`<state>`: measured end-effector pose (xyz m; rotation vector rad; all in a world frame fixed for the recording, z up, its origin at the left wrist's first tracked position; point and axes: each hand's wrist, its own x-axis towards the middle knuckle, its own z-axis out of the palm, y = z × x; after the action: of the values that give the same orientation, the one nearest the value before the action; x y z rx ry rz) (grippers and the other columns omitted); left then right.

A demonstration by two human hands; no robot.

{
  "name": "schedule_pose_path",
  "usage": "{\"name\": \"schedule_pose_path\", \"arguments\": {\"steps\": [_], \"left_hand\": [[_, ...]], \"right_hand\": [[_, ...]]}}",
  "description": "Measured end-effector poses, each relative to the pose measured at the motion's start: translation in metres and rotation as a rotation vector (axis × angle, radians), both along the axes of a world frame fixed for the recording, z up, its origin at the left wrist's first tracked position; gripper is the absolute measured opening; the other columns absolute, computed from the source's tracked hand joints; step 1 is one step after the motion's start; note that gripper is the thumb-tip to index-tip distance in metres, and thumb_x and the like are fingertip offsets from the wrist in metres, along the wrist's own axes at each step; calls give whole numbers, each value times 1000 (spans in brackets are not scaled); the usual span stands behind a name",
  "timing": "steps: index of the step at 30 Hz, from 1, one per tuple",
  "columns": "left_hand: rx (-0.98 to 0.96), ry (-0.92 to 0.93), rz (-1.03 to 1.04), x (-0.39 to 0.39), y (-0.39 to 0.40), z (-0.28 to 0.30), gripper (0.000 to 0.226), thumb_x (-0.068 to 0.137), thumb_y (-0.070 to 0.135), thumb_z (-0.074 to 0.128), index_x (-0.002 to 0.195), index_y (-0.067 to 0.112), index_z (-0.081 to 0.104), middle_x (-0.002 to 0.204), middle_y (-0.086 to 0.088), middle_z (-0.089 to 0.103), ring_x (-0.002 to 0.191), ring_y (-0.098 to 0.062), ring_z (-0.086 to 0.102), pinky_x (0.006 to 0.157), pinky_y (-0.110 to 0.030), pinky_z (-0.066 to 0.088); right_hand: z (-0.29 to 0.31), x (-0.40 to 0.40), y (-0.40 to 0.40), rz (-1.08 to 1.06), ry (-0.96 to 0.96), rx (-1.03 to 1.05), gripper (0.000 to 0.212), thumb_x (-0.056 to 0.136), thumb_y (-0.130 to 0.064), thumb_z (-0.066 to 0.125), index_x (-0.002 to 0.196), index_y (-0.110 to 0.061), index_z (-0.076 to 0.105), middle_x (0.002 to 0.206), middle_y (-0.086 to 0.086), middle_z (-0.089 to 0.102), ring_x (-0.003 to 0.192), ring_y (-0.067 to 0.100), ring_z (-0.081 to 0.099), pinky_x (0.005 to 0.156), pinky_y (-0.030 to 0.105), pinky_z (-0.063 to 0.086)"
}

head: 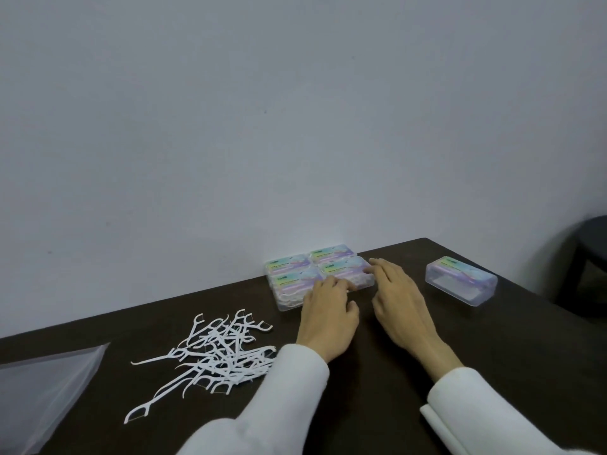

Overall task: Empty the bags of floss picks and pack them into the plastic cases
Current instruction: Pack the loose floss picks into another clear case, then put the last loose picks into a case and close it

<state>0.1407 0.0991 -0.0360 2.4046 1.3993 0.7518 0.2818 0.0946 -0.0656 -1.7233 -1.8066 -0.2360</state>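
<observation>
Closest to the person, two white sleeves [289, 399] reach out over the dark tabletop [492, 349]. On the near left lies a clear empty bag [42, 389], flat on the tabletop. Just beside it, to the right, sits a loose pile of white floss picks [216, 353], all mixed up, and the left sleeve touches the edge of the pile. Farther out, the left hand [328, 320] lies palm down, its fingers a little bent, with the fingertips resting on the front edge of a block of four filled cases [315, 274]. The right hand [400, 303] lies flat next to it, fingers straight and spread a bit, its fingertips touching the right side of the same block. Neither grip holds anything; both just touch the cases. Off to the right, well apart from both hands, one more clear case [460, 279] stands alone. The block of four sits near the wall [262, 126] at the back.
</observation>
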Motion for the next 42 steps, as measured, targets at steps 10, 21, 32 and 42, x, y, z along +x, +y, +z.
{"name": "schedule_pose_path", "arguments": {"steps": [10,21,32,42], "left_hand": [[-362,-476,-10,91,7,-17,36,95,5,43,128,17,47,130,0,50,117,-10,47,93,-17,36],[-414,-437,-176,151,36,-25,56,97,8,43,148,20,23,152,-1,31,139,-15,29,114,-30,25],[-291,-583,-102,141,31,-28,42,94,1,42,133,17,46,132,-4,53,120,-13,49,105,-30,39],[-114,-615,-41,115,6,-29,33,97,15,45,129,22,50,126,3,55,118,-11,50,100,-27,42]], "right_hand": [[1,81,-27,-313,172,32,44,85,-10,60,127,-9,47,134,8,47,126,21,42,107,33,33],[-8,114,-12,-400,315,-119,62,83,-41,63,133,-20,33,142,7,32,131,22,33,108,39,34],[-7,113,-17,-121,695,-8,65,77,-29,75,127,-22,35,126,-1,40,110,12,47,81,17,44],[-2,87,-38,-4,962,92,74,75,-23,76,132,-32,29,118,-4,47,106,12,51,88,23,45]]}}
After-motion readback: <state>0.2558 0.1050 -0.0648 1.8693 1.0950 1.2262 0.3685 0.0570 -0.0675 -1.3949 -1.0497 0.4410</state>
